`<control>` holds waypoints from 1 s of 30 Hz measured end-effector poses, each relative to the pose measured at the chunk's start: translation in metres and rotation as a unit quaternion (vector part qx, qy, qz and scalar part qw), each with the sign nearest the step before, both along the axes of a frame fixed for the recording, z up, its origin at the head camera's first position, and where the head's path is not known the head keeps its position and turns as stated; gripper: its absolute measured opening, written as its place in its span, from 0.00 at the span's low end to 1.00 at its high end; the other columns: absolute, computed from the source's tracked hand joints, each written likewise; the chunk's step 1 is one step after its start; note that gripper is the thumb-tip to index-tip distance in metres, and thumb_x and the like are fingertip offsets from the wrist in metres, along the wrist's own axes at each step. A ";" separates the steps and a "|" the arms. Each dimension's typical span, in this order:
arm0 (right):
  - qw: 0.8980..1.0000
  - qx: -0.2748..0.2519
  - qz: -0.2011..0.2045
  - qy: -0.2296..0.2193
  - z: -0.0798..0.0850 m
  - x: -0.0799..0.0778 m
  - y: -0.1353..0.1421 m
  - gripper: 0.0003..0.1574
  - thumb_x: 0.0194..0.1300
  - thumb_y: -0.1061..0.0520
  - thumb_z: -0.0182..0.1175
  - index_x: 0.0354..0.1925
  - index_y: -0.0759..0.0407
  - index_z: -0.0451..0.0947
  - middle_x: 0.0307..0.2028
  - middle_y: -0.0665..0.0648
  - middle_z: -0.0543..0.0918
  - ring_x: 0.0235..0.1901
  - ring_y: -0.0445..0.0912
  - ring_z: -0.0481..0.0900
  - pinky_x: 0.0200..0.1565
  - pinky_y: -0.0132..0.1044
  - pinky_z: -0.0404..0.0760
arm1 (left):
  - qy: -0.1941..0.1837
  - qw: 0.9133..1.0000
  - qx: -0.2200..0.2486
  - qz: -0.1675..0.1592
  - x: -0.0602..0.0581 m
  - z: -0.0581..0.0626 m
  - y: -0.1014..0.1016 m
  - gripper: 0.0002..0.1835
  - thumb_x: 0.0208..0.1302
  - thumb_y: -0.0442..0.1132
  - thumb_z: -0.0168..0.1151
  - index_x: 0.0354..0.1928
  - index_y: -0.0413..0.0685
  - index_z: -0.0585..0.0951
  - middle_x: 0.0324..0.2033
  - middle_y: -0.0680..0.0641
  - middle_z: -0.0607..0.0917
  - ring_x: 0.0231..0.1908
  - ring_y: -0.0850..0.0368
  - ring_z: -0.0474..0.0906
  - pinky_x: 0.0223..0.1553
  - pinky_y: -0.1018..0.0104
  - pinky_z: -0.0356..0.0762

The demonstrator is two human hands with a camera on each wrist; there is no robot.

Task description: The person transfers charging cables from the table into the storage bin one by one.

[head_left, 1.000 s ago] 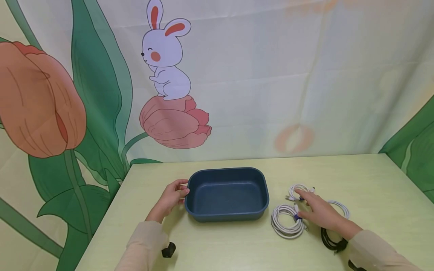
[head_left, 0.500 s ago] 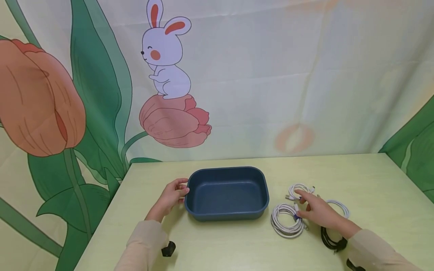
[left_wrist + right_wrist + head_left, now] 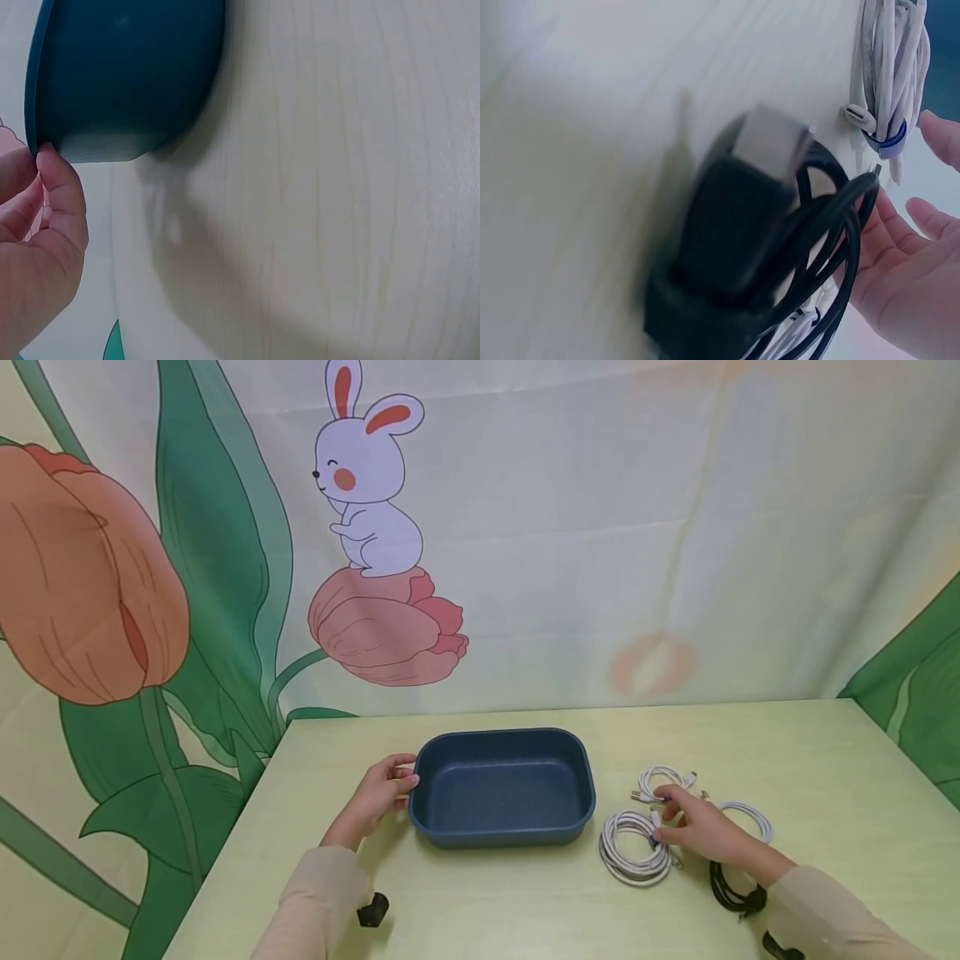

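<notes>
A dark blue rectangular plastic bin (image 3: pixel 502 841) stands on the pale wood-grain table. My left hand (image 3: pixel 375 802) pinches its left rim between thumb and fingers; the left wrist view shows the thumb (image 3: pixel 61 180) against the outer wall. To the bin's right lie coiled cables. My right hand (image 3: pixel 705 828) is over them with its fingers loosely bent, nothing held. Its thumb is close to the tie of a thick white cable coil (image 3: pixel 618 868), and its fingertips overlap a smaller white cable coil (image 3: pixel 648 774). A black cable coil (image 3: pixel 840 225) looms large in the right wrist view.
Another white cable coil (image 3: pixel 757 817) lies behind the right wrist, by the black one. A cloth backdrop (image 3: pixel 555 568) printed with a rabbit and tulips hangs behind the table's back edge. A small black object (image 3: pixel 372 911) sits at the left sleeve.
My right hand's fingertips have dipped slightly over the white coils, the fingers bending a little more. My left hand and the bin have stayed in place.
</notes>
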State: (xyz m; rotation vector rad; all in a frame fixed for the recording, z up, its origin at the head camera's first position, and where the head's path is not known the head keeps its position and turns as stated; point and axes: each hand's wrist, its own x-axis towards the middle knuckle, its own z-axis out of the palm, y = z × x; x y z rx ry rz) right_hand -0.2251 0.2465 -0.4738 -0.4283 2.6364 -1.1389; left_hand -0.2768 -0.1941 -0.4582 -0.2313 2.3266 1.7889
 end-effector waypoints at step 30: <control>0.999 0.013 -0.011 -0.027 -0.008 -0.001 -0.001 0.27 0.54 0.53 0.61 0.46 0.67 0.66 0.24 0.54 0.71 0.21 0.42 0.66 0.23 0.32 0.66 | -0.012 1.000 0.010 0.005 0.000 0.000 0.000 0.20 0.61 0.30 0.51 0.57 0.42 0.66 0.34 0.48 0.70 0.31 0.59 0.68 0.31 0.69 0.72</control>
